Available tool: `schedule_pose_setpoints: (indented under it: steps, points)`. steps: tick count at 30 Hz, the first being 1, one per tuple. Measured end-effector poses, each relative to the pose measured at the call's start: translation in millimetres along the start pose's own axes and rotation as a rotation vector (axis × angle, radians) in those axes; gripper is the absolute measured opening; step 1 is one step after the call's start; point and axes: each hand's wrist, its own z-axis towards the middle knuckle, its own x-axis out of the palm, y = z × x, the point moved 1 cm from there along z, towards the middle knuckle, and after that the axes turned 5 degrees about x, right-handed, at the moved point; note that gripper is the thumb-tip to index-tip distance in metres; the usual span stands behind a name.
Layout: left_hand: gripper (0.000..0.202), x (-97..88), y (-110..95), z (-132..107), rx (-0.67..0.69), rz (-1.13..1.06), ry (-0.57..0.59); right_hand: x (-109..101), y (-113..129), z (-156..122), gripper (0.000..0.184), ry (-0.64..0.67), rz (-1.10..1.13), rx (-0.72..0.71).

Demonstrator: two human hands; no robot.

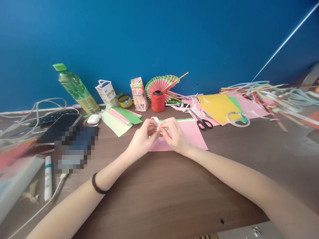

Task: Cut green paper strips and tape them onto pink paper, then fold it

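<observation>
My left hand (144, 136) is closed round a small roll of white tape (155, 119), whose rim shows above the fingers. Thumb and fingertips of my right hand (176, 135) pinch at the near side of the roll, touching the left fingertips; the tape's loose end is too small to make out. Below both hands lies a pink sheet of paper (193, 134) with a green edge along its far side. Black-handled scissors (204, 124) rest just beyond its right corner.
A red thread spool (158, 101) stands before a pleated paper fan (159, 85). Yellow paper (216, 108) and a larger tape ring (238, 119) lie right. Leftward are a tilted green bottle (77, 89), cartons, folded paper strips, a phone (59, 127), cables and a marker (48, 179).
</observation>
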Motion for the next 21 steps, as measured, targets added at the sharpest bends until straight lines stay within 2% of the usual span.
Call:
schedule_pose_setpoints:
  steps: [10, 16, 21]
  points:
    - [0.013, 1.3, -5.4, -4.3, 0.022, 0.202, 0.016, 1.6, -0.4, -1.2, 0.005, -0.014, 0.080, 0.064]
    - [0.016, 2.9, -3.8, -6.0, 0.019, 0.228, 0.001, 2.3, -1.7, -2.2, 0.005, -0.010, 0.068, 0.080]
    - [0.040, 2.8, -4.5, -6.5, 0.021, 0.151, -0.016, 1.8, -2.2, -2.4, 0.008, -0.011, 0.053, 0.046]
